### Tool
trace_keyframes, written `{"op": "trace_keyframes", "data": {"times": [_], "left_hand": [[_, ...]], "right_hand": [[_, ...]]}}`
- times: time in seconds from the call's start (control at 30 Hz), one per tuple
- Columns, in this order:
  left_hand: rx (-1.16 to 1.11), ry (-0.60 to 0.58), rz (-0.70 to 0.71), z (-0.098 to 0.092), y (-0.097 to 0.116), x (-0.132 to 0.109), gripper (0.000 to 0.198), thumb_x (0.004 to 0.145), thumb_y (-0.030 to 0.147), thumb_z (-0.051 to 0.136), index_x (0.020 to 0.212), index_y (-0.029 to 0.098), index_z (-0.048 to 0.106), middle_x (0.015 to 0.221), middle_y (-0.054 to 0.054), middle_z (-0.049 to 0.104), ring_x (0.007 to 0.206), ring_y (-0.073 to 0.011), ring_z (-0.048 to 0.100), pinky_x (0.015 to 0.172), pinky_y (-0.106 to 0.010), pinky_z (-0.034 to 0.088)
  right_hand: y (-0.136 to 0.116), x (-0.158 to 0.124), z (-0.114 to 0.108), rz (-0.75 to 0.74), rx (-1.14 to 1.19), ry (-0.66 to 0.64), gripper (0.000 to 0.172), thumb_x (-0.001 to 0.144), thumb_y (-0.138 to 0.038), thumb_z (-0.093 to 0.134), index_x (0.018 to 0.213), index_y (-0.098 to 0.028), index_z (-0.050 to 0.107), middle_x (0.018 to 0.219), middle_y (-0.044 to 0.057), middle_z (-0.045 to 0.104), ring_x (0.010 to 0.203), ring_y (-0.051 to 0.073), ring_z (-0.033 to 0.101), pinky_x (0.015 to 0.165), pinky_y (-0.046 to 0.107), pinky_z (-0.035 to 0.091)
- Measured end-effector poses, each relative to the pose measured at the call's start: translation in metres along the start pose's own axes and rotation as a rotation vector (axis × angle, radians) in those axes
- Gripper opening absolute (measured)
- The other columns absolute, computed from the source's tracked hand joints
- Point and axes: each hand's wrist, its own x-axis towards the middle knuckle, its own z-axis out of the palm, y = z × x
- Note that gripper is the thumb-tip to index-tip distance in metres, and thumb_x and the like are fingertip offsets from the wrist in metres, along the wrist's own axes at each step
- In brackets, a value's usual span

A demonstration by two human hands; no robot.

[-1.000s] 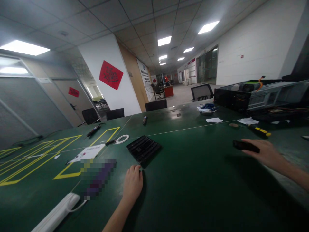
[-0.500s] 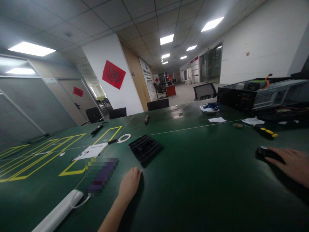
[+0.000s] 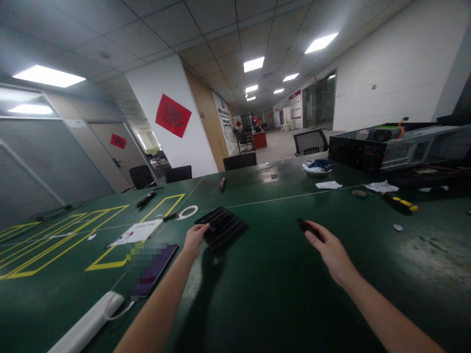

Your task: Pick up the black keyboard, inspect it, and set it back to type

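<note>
My left hand [image 3: 194, 239] reaches forward over the green table [image 3: 279, 274], its fingers closed on the near corner of a black grille-like panel [image 3: 222, 226] that lies flat. My right hand [image 3: 329, 249] is stretched out mid-table, holding a small black object [image 3: 306, 226] between its fingertips. The object looks like a short dark tool or part; its exact kind is not clear.
A phone [image 3: 152, 272] and a white power strip [image 3: 86, 323] lie at the near left beside yellow floor-tape lines. A white tape ring [image 3: 187, 212], a paper sheet [image 3: 137, 232], a yellow-black screwdriver [image 3: 402, 202], a bowl [image 3: 316, 169] and an open computer case [image 3: 390, 144] sit farther back.
My left hand moved forward from the table surface onto the black panel's corner. My right hand carried the small black object from the far right to the middle of the table.
</note>
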Motion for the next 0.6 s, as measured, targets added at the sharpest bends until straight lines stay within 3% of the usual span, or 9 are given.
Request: {"op": "trace_keyframes", "data": {"times": [0.07,0.17,0.33,0.47,0.6], "left_hand": [[0.320,-0.030,0.087,0.008,0.002,0.015,0.017,0.058,0.018,0.066,0.073,0.014,0.058,0.070,-0.002,0.061,0.073,-0.0161,0.058,0.061,-0.022,0.041],[0.669,-0.095,0.123,0.017,0.005,0.034,0.024,0.053,0.016,0.070,0.074,0.014,0.060,0.083,-0.006,0.063,0.091,-0.0228,0.056,0.073,-0.026,0.039],[1.030,-0.190,0.163,0.025,0.011,0.045,0.019,0.075,0.030,0.057,0.081,0.012,0.058,0.087,-0.005,0.061,0.084,-0.0172,0.056,0.076,-0.033,0.042],[1.076,-0.215,0.256,0.033,0.016,0.027,0.020,0.061,0.031,0.066,0.067,0.012,0.060,0.074,-0.007,0.063,0.079,-0.0222,0.058,0.066,-0.027,0.041],[0.952,-0.288,0.381,0.058,0.013,-0.022,0.036,0.070,0.045,0.053,0.084,0.013,0.060,0.079,-0.006,0.064,0.074,-0.0186,0.059,0.059,-0.024,0.041]], "right_hand": [[0.009,-0.006,0.020,0.013,-0.058,-0.058,0.055,0.072,-0.048,0.042,0.122,-0.025,0.035,0.124,0.008,0.035,0.109,0.024,0.039,0.089,0.041,0.038],[0.020,-0.008,0.032,-0.051,-0.187,-0.156,0.050,0.072,-0.041,0.045,0.119,-0.026,0.038,0.126,0.007,0.028,0.112,0.024,0.035,0.092,0.041,0.036],[0.020,-0.006,0.032,-0.051,-0.213,-0.220,0.048,0.073,-0.039,0.045,0.119,-0.027,0.038,0.127,0.005,0.027,0.113,0.022,0.034,0.093,0.038,0.036],[0.016,-0.006,0.032,-0.058,-0.212,-0.225,0.047,0.073,-0.036,0.046,0.119,-0.027,0.038,0.127,0.005,0.027,0.113,0.021,0.034,0.093,0.037,0.036],[0.018,-0.005,0.033,-0.101,-0.215,-0.212,0.045,0.072,-0.035,0.048,0.116,-0.027,0.041,0.125,0.005,0.029,0.115,0.021,0.032,0.097,0.040,0.032]]}}
